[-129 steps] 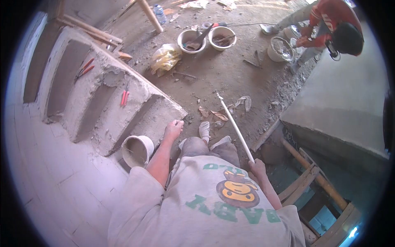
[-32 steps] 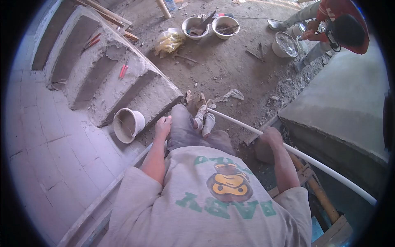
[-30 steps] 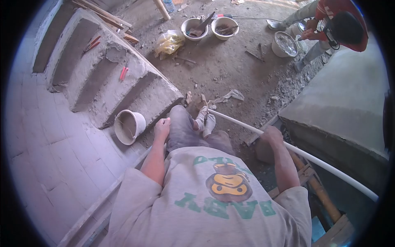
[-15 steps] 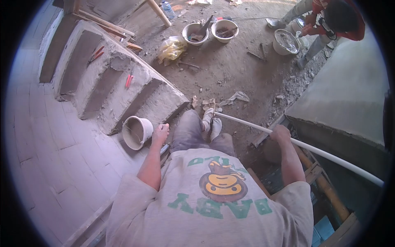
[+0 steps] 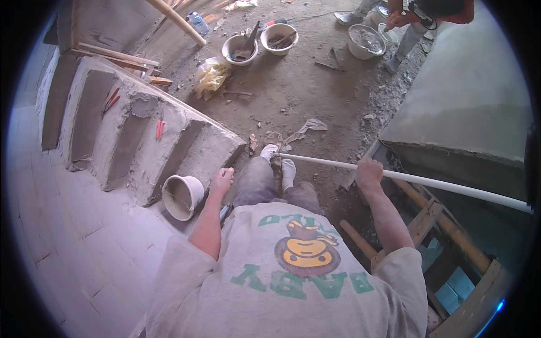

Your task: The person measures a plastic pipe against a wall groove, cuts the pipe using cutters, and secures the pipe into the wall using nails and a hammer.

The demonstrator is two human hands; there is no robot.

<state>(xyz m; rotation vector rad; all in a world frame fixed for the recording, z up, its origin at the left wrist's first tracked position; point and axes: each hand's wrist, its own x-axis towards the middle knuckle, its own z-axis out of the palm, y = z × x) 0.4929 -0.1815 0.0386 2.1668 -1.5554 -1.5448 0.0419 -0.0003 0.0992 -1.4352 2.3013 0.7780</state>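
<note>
Head view: my right hand (image 5: 369, 172) is clenched around a white pole (image 5: 451, 189), fingers wrapped over it, at a point between its two visible extremities. My left hand (image 5: 221, 179) is raised apart from the pole, fingers curled inward — whether it holds anything, I cannot tell.

The pole lies across the space ahead of my knees. Its long axis runs from beside my sock-covered feet (image 5: 270, 151), where the narrower-looking end points left, to the right edge of the view, sloping slightly toward me.

A bucket (image 5: 183, 197) sits tilted near my left hand, beside the lower end of the concrete steps (image 5: 211, 147). Red-handled pliers (image 5: 112, 100) and a second red-handled tool (image 5: 160, 129) rest on the steps. At the floor's upper right — well apart from my hands — a co-worker's hands (image 5: 396, 20) are above white buckets (image 5: 366, 43).
</note>
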